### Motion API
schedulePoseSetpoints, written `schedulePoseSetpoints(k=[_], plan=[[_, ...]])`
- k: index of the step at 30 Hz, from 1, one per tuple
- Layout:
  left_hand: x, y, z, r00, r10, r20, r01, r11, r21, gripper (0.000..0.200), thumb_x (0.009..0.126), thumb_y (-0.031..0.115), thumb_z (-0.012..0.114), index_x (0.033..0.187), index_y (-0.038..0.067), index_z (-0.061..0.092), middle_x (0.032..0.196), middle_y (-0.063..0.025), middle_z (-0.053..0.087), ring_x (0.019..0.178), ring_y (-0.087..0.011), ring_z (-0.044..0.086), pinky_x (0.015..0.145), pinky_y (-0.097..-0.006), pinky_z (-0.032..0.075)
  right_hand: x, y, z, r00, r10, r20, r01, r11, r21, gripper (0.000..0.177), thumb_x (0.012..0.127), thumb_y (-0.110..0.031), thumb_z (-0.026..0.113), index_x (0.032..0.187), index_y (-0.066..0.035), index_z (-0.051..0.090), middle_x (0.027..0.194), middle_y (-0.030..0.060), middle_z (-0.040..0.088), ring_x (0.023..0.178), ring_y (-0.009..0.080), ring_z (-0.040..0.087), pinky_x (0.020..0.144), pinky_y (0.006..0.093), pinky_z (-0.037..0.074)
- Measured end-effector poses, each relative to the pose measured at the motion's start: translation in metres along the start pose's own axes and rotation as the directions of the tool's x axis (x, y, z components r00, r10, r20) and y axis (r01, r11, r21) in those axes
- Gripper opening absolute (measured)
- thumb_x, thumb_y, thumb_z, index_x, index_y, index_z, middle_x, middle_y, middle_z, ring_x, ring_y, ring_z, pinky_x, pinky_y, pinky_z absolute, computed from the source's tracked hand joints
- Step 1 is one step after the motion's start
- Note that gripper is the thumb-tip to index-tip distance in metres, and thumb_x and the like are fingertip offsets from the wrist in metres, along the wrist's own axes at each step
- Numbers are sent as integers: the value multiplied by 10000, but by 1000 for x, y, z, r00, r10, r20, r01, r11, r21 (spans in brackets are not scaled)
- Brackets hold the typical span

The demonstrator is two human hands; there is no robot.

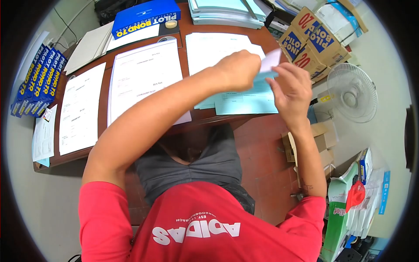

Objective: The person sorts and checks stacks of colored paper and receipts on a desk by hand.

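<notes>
A raised, blurred lilac paper sheet (pixel 273 59) is held above light-blue printed sheets (pixel 244 107) by the closed left hand (pixel 239 70). The right hand (pixel 293 94) is part-open, thumb apart; contact unclear. Uneven pull risks creasing; sleeve-side forearm drag risks shifting pages.

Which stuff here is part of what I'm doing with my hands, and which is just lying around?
Probably in use:
- lifted paper between your left hand and right hand
- light blue sheets beneath
- perhaps the printed white sheets

Apparently just lying around:
- white fan
- cardboard Pilot Bond box
- blue paper packs at left
</notes>
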State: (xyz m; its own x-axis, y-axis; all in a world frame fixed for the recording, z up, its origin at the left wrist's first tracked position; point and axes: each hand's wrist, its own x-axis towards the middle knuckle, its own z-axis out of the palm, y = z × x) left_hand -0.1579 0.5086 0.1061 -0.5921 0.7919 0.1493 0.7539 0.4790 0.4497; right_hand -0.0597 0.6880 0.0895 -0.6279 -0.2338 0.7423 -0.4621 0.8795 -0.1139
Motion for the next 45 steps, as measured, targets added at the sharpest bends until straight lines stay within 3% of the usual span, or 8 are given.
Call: schedulePoseSetpoints(k=[3, 8, 9, 18, 25, 26, 33, 45], plan=[[-2, -18, -19, 974, 21, -226, -47, 993, -112, 560, 799, -81, 647, 1333, 84, 678, 1191, -239, 710, 1054, -407, 703, 922, -438, 567, -17, -7, 5, 978, -19, -206, -14, 988, -155, 360, 784, -97, 823, 1135, -93, 748, 1137, 77, 698, 1043, 320, 632, 929, 396, 456], [-19, -62, -77, 862, 95, -498, -32, 991, 132, 821, 806, -64, 627, 1514, 336, 511, 1041, -217, 729, 862, -359, 718, 749, -450, 577, -41, 18, 56, 950, 47, 310, -40, 999, -30, 372, 899, -247, 739, 1238, -94, 725, 1276, 145, 682, 1192, 392, 602, 999, 466, 462], [-44, -61, -111, 879, 59, -473, -128, 985, -115, 399, 827, -24, 683, 1198, 95, 770, 1093, -237, 750, 966, -256, 738, 893, -338, 560, -39, 25, 61, 924, 47, 379, -49, 999, -5, 387, 904, -253, 733, 1257, -93, 718, 1314, 155, 670, 1235, 408, 585, 1014, 485, 462], [-226, -73, -236, 587, -163, -793, 224, 974, -34, 629, 895, -145, 533, 1487, 69, 546, 1266, -187, 708, 917, -135, 686, 854, -236, 539, 48, -93, 100, 901, -135, 413, -10, 944, 331, 444, 833, -160, 799, 1239, -7, 702, 1307, 239, 664, 1230, 414, 602, 1080, 485, 422], [-297, -111, -239, 875, 80, -478, 409, 407, 817, 597, 881, -122, 578, 1441, 84, 596, 1355, -254, 645, 1063, -248, 728, 918, -285, 548, 67, -285, 209, 786, -581, 211, 334, 686, 647, 534, 838, -222, 791, 1282, -2, 592, 1316, 174, 611, 1192, 348, 602, 1014, 504, 433], [-319, -156, -223, 919, 170, -354, 264, 399, 878, 747, 833, -60, 611, 1454, 353, 573, 1221, -196, 694, 829, -332, 723, 675, -431, 582, 64, -305, 225, 814, -571, 106, 380, 662, 646, 435, 845, -242, 786, 1167, 10, 640, 1198, 159, 643, 1157, 332, 611, 958, 480, 444], [-407, -183, -128, 964, -67, -256, 245, 589, 770, 205, 883, 122, 664, 1064, 67, 744, 1443, -127, 603, 1065, -314, 706, 870, -421, 585, 62, -318, 239, 680, -650, 340, 368, 703, 608, 135, 879, -186, 702, 843, -59, 730, 962, 105, 708, 955, 274, 681, 871, 437, 452], [-438, -146, -123, 860, -294, -416, 422, 869, 257, 392, 800, -52, 631, 1169, 30, 734, 1171, -200, 719, 966, -387, 705, 816, -419, 559, 106, -301, 242, 931, -357, -69, 284, 595, 752, 101, 804, -58, 693, 710, -30, 667, 699, 141, 664, 632, 363, 651, 595, 447, 515]])
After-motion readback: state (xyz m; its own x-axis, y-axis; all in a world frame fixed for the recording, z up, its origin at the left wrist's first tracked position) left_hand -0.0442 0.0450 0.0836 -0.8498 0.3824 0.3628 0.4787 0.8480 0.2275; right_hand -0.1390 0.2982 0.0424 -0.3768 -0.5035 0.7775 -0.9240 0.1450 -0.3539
